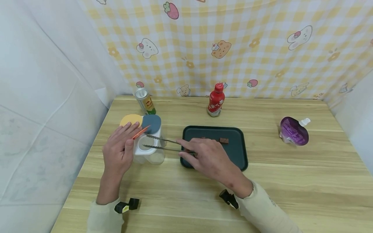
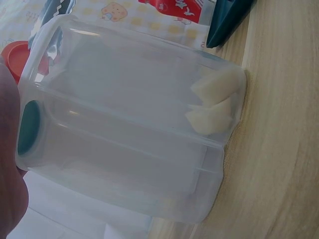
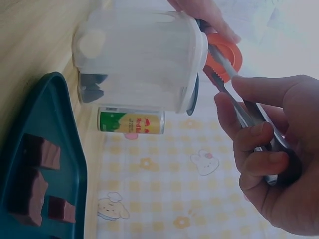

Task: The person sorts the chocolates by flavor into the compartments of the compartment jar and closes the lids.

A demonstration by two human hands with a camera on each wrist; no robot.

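Observation:
My left hand [image 1: 120, 147] rests with extended fingers on top of a clear, multi-compartment storage container [image 1: 155, 158], over its yellow lid [image 1: 131, 120]. Beside the index finger, an orange lid [image 1: 141, 132] stands tilted up from a round opening. With curled fingers, my right hand [image 1: 209, 158] grips metal tongs [image 1: 163, 139] whose tips are spread over that opening, nothing showing between them. Through the wall in the left wrist view, pale chunks [image 2: 214, 104] lie at the bottom of one compartment. Dark pieces [image 3: 92, 87] show in another in the right wrist view.
Brown blocks [image 1: 223, 140] lie on a dark green tray [image 1: 236, 155] beneath and beyond my right hand. A drink can [image 1: 147, 103] stands behind the container, a red bottle [image 1: 216, 100] behind the tray. At the right lies a purple pouch [image 1: 292, 131] with a white cap.

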